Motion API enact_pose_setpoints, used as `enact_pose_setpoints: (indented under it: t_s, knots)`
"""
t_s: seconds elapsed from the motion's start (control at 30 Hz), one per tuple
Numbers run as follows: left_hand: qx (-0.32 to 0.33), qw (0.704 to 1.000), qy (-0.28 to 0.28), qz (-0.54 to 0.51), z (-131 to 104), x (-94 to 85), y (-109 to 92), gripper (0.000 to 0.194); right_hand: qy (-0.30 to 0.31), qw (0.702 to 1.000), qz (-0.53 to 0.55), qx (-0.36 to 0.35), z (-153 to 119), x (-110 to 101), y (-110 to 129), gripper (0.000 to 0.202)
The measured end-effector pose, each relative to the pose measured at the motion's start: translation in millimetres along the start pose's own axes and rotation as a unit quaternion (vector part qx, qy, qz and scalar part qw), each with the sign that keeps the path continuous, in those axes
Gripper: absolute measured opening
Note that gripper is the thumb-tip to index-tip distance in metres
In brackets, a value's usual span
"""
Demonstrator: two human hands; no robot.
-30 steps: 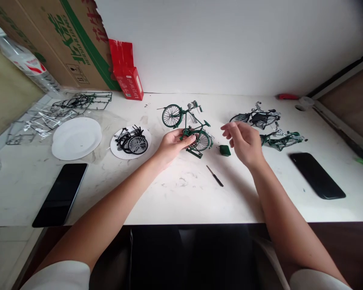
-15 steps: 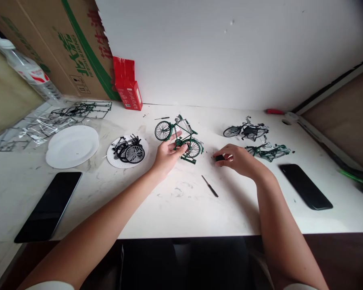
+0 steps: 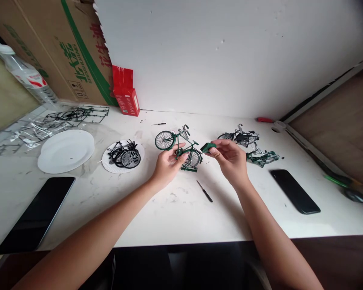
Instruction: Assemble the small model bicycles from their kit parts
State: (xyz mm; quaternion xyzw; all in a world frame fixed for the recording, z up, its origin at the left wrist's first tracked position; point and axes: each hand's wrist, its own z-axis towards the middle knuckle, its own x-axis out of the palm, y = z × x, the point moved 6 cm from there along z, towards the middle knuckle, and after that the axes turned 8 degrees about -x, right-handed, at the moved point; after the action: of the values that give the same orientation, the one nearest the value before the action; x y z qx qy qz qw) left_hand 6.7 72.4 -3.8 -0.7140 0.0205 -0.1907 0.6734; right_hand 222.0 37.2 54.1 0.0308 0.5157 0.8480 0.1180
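A green model bicycle [image 3: 180, 146] is held upright by my left hand [image 3: 167, 164], whose fingers and thumb pinch it low, near the pedals and rear wheel. My right hand [image 3: 232, 159] grips a small dark green part [image 3: 208, 147] between thumb and fingers, just right of the bicycle's saddle and apart from it. Below them a small screwdriver [image 3: 205, 191] lies on the white table. Behind my right hand stand a black model bicycle [image 3: 243, 137] and another green one [image 3: 264, 158].
At the left are a plate of black bicycle parts [image 3: 123, 166], bare white plates [image 3: 67, 150], plastic frames [image 3: 87, 113] and a phone [image 3: 36, 213]. A black phone-like slab [image 3: 295, 191] lies right. Behind stand a red box [image 3: 127, 100] and a bottle [image 3: 30, 76].
My right hand has lifted the dark green part off the table and brought it left and up, beside the bicycle in my left hand. The whole view has shifted slightly.
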Motion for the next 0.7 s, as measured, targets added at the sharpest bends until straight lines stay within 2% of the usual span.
enact_pose_setpoints:
  t_s: [0.1, 0.23, 0.43, 0.53, 0.7]
  knots:
    - [0.020, 0.999, 0.018, 0.027, -7, 6.4, -2, 0.058, -0.034, 0.999, -0.010, -0.036, -8, 7, 6, 0.030]
    - [0.030, 0.998, 0.042, 0.034, -15, 16.6, -1, 0.053, -0.021, 0.997, -0.034, -0.070, -13, 16, 10, 0.026]
    - [0.018, 0.999, 0.036, 0.034, -21, 23.5, 1, 0.054, -0.032, 0.999, -0.013, -0.020, -18, 21, 2, 0.030]
    - [0.008, 0.999, 0.028, 0.033, -21, 23.4, 3, 0.054, -0.013, 1.000, -0.010, -0.006, -20, 25, 1, 0.033]
    - [-0.005, 0.999, 0.047, 0.012, -22, 26.0, 2, 0.058, 0.008, 1.000, 0.020, 0.022, -21, 31, 0, 0.040]
